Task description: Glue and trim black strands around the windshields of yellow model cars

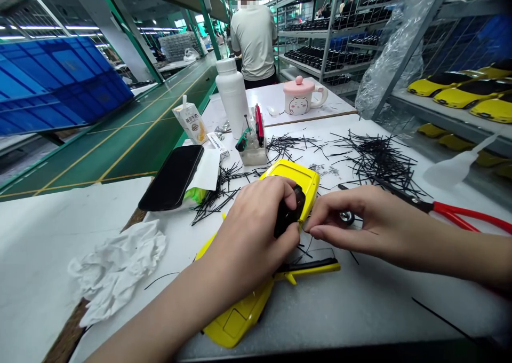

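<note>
A yellow toy car body (256, 299) is held down on the white table (360, 309), lying under and between the two hands. The left hand (252, 229) is closed over its middle, the fingers wrapped on a black part (288, 213) set into the shell. The right hand (360, 221) is pinched together at the fingertips just beside that black part, apparently on a thin black pin, though the pin itself is too small to be made out with certainty. A small wheel (346, 217) is seen under the right fingers.

By judgement the work is midway: the black part is seated in the shell, a fastening is being placed, and the wheel is not yet fitted.

Beyond the hands, loose black pins (376, 157) are scattered in heaps, with red-handled pliers (460, 213) just past the right wrist. To the left of the left forearm a crumpled tissue (116, 269) lies, and a black phone (173, 177) farther off. A white bottle (232, 96) and a pink mug (299, 97) stand well beyond. The near table edge runs close below the car body; free room is left mainly to the lower right of the right hand.
</note>
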Available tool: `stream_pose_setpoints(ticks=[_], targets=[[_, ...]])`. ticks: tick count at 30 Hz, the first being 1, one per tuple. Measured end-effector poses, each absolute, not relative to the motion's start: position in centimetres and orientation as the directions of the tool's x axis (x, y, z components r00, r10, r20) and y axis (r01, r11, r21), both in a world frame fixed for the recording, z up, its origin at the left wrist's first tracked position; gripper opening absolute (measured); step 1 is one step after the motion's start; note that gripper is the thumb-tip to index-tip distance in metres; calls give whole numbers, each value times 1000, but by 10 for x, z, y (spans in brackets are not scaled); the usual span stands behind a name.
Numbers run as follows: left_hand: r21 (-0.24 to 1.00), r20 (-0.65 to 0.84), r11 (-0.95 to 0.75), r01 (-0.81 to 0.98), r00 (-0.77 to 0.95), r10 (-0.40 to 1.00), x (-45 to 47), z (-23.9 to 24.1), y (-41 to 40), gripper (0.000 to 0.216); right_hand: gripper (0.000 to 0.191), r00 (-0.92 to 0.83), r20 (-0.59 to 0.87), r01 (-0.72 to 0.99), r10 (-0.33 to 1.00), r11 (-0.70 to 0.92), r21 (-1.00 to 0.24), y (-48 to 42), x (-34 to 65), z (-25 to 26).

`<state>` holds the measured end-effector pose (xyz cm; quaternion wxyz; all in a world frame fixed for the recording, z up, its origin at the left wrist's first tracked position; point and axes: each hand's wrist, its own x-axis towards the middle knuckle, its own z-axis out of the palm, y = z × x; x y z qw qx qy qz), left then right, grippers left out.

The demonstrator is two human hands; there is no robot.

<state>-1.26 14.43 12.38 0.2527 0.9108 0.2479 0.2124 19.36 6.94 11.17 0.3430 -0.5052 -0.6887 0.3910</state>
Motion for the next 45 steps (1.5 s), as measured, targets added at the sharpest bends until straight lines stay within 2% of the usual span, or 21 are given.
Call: stream_pose_setpoints(ticks=[4, 9, 16, 18, 21, 25, 29, 38, 45], targets=[[534, 232, -744, 401, 777, 585, -10, 127, 142, 20, 21, -265, -50, 353, 963, 48, -934, 72, 195, 112], [531, 198, -723, 441, 765, 612, -7, 131, 140, 20, 22, -309, -62, 330, 949, 46, -943, 75, 195, 112], [523, 192, -709, 473, 745, 639, -8, 133, 140, 16, 20, -300, 82, 396, 951, 202, -896, 74, 196, 107], [607, 175, -665, 436, 742, 647, -10, 136, 144, 17, 20, -347, 95, 395, 933, 238, -887, 76, 197, 105], [769, 138, -513, 382, 684, 717, -12, 140, 151, 20, 19, -454, 77, 397, 888, 279, -874, 82, 199, 102], [854, 94, -377, 358, 607, 789, -9, 141, 153, 19, 22, -467, 57, 445, 882, 290, -847, 87, 198, 98], [860, 98, -372, 349, 603, 792, -6, 140, 149, 20, 23, -483, 115, 506, 868, 384, -772, 85, 195, 94], [844, 108, -387, 372, 589, 801, -5, 141, 146, 23, 26, -557, 312, 480, 770, 605, -635, 80, 194, 75], [838, 96, -394, 378, 610, 787, -6, 138, 146, 18, 28, -629, 363, 476, 687, 710, -519, 80, 193, 75]])
